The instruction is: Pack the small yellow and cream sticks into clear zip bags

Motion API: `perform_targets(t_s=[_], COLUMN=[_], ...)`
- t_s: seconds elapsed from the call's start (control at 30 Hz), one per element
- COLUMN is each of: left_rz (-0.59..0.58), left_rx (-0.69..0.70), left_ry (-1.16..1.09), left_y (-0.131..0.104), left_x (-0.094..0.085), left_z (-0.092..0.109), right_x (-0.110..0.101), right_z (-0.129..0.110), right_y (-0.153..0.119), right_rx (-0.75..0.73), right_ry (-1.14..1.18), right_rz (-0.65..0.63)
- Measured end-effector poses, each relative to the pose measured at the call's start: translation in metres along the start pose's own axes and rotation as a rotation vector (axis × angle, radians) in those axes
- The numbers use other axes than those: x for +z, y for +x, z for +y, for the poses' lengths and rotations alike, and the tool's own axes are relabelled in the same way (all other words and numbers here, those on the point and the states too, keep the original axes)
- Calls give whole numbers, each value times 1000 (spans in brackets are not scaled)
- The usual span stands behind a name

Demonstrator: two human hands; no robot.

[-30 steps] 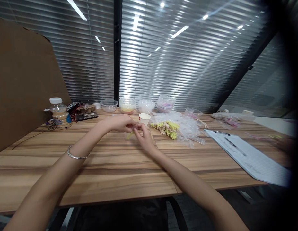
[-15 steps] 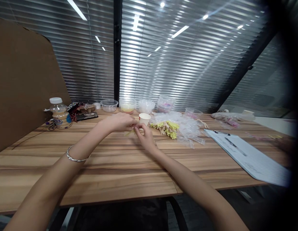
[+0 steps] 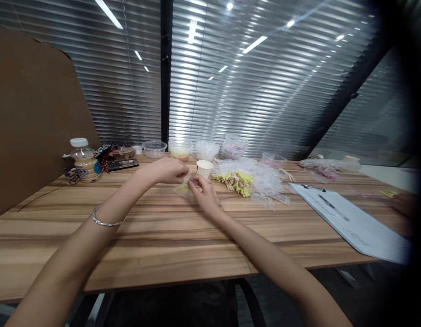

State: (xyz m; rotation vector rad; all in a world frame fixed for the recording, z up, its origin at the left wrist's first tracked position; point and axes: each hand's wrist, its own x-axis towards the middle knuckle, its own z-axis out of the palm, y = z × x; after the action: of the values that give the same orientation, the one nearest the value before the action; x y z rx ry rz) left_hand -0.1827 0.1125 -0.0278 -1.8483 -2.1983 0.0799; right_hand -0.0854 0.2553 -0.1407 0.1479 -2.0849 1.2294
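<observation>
My right hand [image 3: 203, 193] pinches the edge of a small clear plastic bag [image 3: 182, 189] with something yellow inside. The bag hangs just above the wooden table, low between my hands. Slightly higher and to the left, my left hand [image 3: 169, 170] is closed with its fingers curled under; whatever they hold is hidden. A white paper cup [image 3: 204, 169] stands right behind my right hand. Beside the cup lies a pile of yellow-tipped pale sticks [image 3: 235, 181], next to a heap of clear plastic bags [image 3: 265, 178].
Clear plastic tubs [image 3: 154, 149] line the back of the table [image 3: 156, 254]. At left stand a white-capped bottle [image 3: 85, 161] and a cardboard panel [image 3: 33, 113]. A clipboard [image 3: 346, 222] with a pen lies at right, near another person's hand [image 3: 404, 204].
My hands have come apart: the left has moved slightly left and up, away from the right. The clear bag shows more fully below them.
</observation>
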Motion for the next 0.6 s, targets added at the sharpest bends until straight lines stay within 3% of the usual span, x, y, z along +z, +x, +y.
perform_targets(t_s=[0.6], left_rz=[87], left_rx=[101], left_ry=[83], left_y=[5], left_x=[6], left_z=[10], right_x=[-3], right_z=[-5], right_y=[0], right_rx=[-34], right_ry=[-68], right_rz=[12])
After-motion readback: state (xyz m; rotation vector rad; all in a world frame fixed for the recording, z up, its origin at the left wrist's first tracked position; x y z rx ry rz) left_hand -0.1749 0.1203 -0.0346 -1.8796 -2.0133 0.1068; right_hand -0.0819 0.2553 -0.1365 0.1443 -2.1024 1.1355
